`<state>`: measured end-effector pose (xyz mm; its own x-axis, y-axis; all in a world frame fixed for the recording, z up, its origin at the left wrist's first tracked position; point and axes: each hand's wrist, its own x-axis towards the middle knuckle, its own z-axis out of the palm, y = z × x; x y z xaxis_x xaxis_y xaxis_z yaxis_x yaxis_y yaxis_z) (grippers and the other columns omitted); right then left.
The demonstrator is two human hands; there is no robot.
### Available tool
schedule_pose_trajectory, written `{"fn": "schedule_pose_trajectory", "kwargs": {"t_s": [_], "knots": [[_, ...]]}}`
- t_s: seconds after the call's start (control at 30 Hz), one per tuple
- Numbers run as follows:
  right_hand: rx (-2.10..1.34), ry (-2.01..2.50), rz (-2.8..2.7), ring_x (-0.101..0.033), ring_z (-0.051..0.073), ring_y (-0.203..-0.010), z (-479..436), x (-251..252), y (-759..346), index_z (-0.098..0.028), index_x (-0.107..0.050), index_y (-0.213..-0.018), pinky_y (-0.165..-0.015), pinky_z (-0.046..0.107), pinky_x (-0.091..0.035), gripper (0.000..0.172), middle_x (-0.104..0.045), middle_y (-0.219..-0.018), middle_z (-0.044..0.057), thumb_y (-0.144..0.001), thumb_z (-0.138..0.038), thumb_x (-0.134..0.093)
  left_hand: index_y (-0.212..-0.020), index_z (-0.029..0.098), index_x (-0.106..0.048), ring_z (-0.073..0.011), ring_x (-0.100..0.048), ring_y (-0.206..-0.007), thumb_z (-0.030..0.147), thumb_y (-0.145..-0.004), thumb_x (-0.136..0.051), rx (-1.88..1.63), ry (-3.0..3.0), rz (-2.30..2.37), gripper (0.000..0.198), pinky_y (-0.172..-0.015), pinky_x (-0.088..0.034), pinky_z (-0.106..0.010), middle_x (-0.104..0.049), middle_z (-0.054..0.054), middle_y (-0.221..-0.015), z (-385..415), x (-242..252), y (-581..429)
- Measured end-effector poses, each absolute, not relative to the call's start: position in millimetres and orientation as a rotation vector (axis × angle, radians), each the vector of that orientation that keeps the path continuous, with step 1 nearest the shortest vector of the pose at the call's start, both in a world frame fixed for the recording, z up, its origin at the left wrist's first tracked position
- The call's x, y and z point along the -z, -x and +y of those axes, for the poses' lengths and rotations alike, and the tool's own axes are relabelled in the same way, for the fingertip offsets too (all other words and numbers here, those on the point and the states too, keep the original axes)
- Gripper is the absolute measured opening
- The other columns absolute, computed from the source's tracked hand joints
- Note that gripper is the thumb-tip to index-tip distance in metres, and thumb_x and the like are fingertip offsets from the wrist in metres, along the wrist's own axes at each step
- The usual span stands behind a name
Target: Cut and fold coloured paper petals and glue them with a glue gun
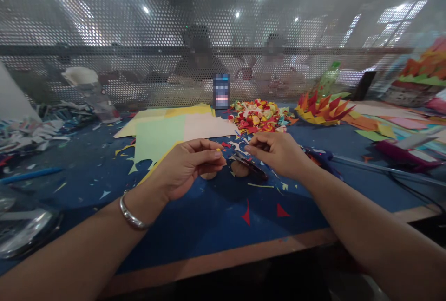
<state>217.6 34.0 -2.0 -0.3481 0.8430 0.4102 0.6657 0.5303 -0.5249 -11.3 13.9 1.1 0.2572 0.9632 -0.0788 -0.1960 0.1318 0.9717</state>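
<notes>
My left hand [200, 159] is closed in a pinch on a small yellow paper piece [219, 150]. To its right, my right hand [275, 150] has its fingers closed round a thin blue stick [239, 135], whose tip points up and left. The hands are a short gap apart above the blue table. Below the right hand lies a pair of dark-handled scissors [256, 170], partly over a round tan disc [239, 168]. A second tan disc [209, 176] shows under the left hand.
Pale green [158, 138] and cream paper sheets [205, 127] lie ahead. Behind the right hand is a heap of folded coloured paper pieces [261, 115], with a phone [221, 92] upright beside it. An orange paper flower [322, 110] and glue gun [322, 156] are at right.
</notes>
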Motion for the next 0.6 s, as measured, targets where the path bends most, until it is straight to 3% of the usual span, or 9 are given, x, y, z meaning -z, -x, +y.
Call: {"fn": "schedule_pose_trajectory", "kwargs": {"t_s": [0.6], "knots": [[-0.390, 1.188, -2.073, -0.046, 0.010, -0.054, 31.2, -0.6, -214.9, -0.017, -0.060, -0.074, -0.050, 0.022, -0.035, 0.021, -0.055, -0.061, -0.002, -0.085, -0.034, -0.059, -0.077, 0.014, -0.064, -0.0138, -0.065, -0.069, 0.032, -0.071, -0.078, -0.942, -1.231, 0.999, 0.024, -0.069, -0.050, -0.028, -0.071, -0.005, -0.077, 11.9, 1.4, 10.3]]}}
